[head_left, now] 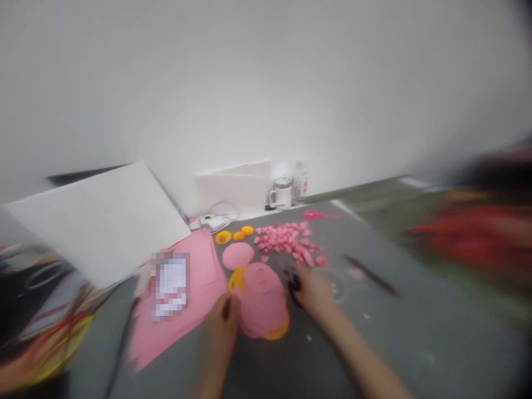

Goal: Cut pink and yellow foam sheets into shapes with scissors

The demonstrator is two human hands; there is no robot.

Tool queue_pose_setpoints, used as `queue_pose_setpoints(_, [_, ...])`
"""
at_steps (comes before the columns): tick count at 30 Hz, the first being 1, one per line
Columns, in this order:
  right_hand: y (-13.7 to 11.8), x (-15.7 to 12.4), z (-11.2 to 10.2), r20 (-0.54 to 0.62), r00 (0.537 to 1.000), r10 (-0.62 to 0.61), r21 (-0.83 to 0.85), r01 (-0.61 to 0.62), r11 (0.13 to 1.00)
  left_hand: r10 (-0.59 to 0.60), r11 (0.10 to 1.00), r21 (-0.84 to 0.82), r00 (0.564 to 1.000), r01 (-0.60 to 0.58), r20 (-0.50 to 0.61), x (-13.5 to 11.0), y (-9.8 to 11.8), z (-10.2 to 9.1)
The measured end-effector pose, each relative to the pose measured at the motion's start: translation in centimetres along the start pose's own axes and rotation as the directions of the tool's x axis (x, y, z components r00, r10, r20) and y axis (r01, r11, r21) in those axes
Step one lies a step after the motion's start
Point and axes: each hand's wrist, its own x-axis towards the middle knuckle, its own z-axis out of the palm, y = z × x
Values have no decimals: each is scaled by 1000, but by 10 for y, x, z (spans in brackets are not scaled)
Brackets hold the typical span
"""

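Note:
My left hand [222,318] is closed at the left edge of a pile of pink cut-out sheets [264,305]. Its fingertips pinch a thin pink piece [235,295], blurred and partly hidden. Yellow rounded pieces [277,330] stick out from under the pile. To the right of the pile, my right hand [311,292] is closed around small scissors [294,281] with black handles. Their blades point away to the upper left and are smeared. Beyond my hands lie a pink oval [238,256] and a heap of small pink pieces [285,238].
Left of the pile, pink sheets [199,310] lie under a pixelated phone-like object [171,285]. A large white board [108,221] leans behind them. A mug [282,194] and bottle [300,183] stand by the wall. A dark pen-like stick [369,274] lies at right.

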Motion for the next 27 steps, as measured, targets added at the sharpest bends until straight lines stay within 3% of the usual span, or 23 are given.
queue_pose_setpoints(5, [6, -17, -3, 29, 1000, 7, -169, -2, 986, 40, 999, -36, 997, -38, 62, -19, -10, 3])
queue_pose_setpoints(10, [11, -28, -8, 91, 995, -34, -62, 40, 997, 49, 996, -84, 998, -45, 50, -26, -19, 9])
queue_pose_setpoints(16, [18, -37, 0, 9, 1000, -12, -159, 14, 987, -23, 986, -166, 999, 31, 49, -26, -18, 7])
queue_pose_setpoints(21, [4, -37, -1, 40, 997, 69, -365, -50, 929, -113, 973, -193, 991, 126, 77, -25, -20, 4])
queue_pose_setpoints(27, [-17, -36, 0, 136, 991, 10, -531, 64, 845, -147, 980, -121, 983, 160, 109, -28, -23, 1])
